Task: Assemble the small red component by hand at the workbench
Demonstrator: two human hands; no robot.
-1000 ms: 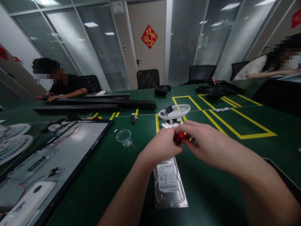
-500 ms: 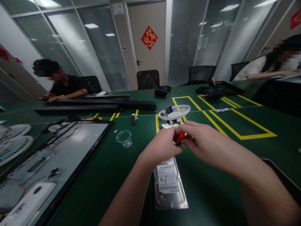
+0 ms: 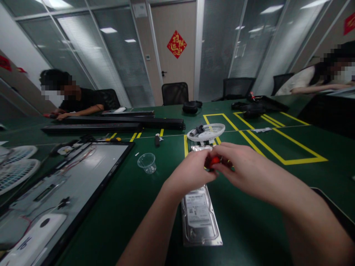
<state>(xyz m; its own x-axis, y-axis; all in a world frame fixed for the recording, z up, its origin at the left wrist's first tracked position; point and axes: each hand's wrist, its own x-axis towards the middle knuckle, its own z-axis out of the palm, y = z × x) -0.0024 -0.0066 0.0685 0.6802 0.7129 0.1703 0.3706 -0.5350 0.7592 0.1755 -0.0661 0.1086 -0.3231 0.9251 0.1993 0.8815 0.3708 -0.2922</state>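
Note:
Over the far end of a silver hard drive, both my hands meet at a small red tool handle. My right hand is closed round this handle, its fingers bent down over it. Pressed up against it from the other side is my left hand, with its fingers curled; whatever they pinch is hidden. The tool's tip cannot be seen. The drive lies label up on the green table, its far part covered by my hands. Just beyond them another silver metal piece shows in part.
A white basket with dark parts stands beyond my hands. Left are a clear plastic cup and a large opened flat panel. Long black bars lie farther back. Two people sit across the table. A dark-edged object is by my right forearm.
My hands stay at the same spot over the drive. The red handle looks slightly turned in my right fingers, with less of its black part showing.

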